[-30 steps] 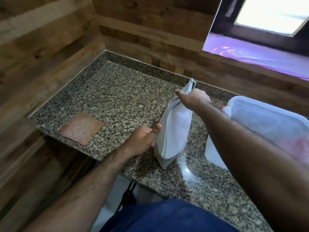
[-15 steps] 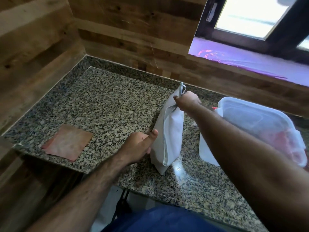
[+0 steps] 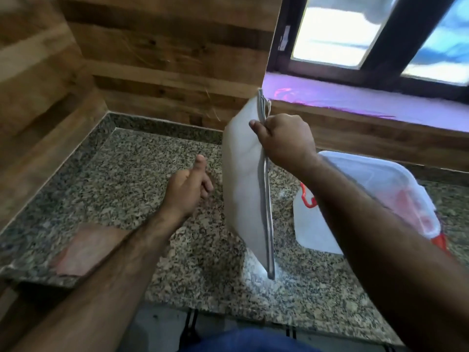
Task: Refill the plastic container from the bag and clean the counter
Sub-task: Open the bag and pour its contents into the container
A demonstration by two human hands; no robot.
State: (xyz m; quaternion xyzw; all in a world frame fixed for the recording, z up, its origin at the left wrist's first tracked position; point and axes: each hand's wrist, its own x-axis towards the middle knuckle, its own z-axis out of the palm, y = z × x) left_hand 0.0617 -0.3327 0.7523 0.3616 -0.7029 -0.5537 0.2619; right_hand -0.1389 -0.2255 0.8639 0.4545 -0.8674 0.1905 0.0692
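Note:
A white bag [image 3: 243, 179] hangs upright above the granite counter [image 3: 132, 179], lifted clear of the surface. My right hand [image 3: 284, 141] grips it near its top edge. My left hand [image 3: 187, 189] hovers just left of the bag, apart from it, fingers loosely curled and thumb raised. The translucent plastic container [image 3: 368, 189] with a lid and red clips stands on the counter to the right, partly hidden behind my right forearm.
A pinkish cloth [image 3: 83, 250] lies at the counter's front left corner, partly under my left forearm. Wooden walls enclose the counter at the left and back. A window sill [image 3: 355, 100] runs along the back right.
My right hand has raised the bag off the counter. My left hand has let go of the bag's side and drawn away to the left.

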